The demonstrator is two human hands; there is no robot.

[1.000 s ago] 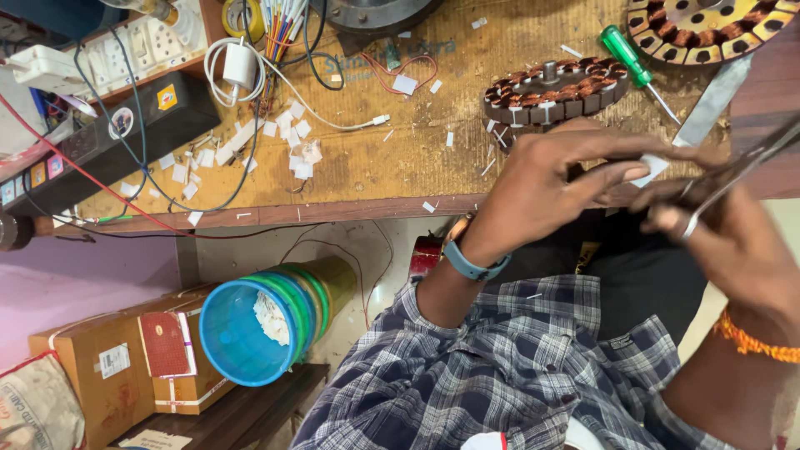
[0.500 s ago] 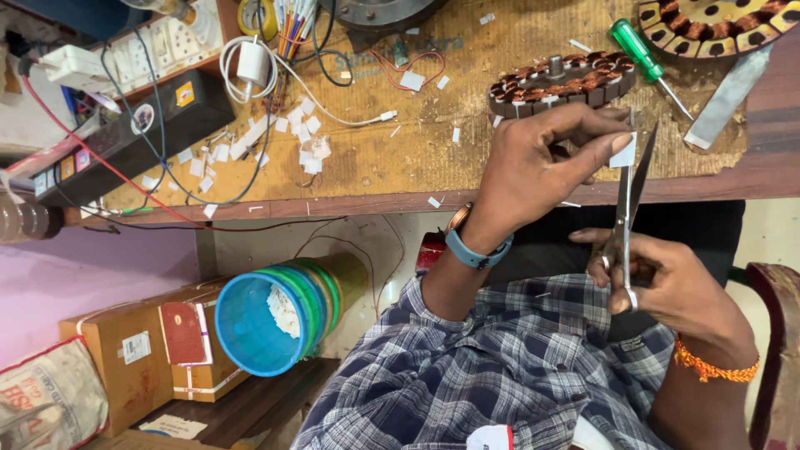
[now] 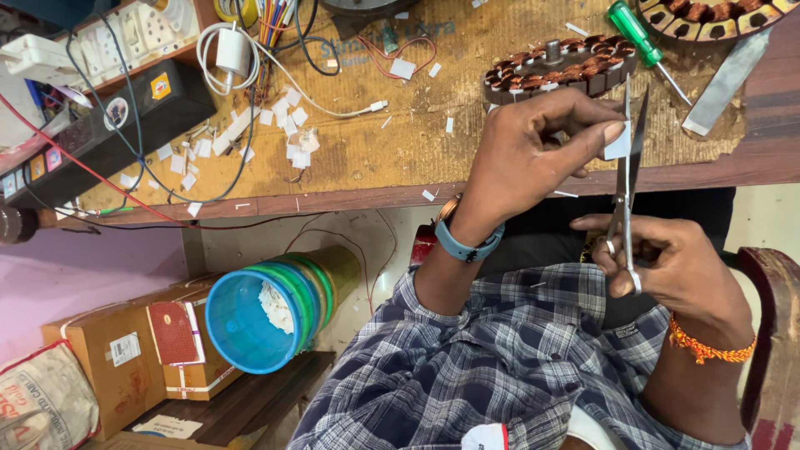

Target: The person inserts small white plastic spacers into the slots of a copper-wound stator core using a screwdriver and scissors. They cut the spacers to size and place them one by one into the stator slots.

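Nearest the camera, the right hand [image 3: 667, 258] has its fingers through the loops of a pair of scissors [image 3: 627, 179], closed around the handles. A second ago the scissors lay nearly flat, angled off to the right; now they stand upright with the blades pointing away from the body and slightly parted. The hand has also come in from the right edge toward the middle.

Just beyond it, the left hand [image 3: 533, 146] pinches a small white paper piece [image 3: 619, 143] between thumb and fingertips, the other fingers curled. The paper sits right at the blades, touching or nearly touching them, where earlier it was held apart from the tool. Judging from this, a cut through the paper is about to be made or is just under way.

Past both hands, on the bench [image 3: 400, 158], a wound stator [image 3: 558, 68] lies just beyond the left hand's knuckles. A green-handled screwdriver [image 3: 633, 32] lies further off to the right, and many white paper scraps [image 3: 287, 125] are scattered well to the left.
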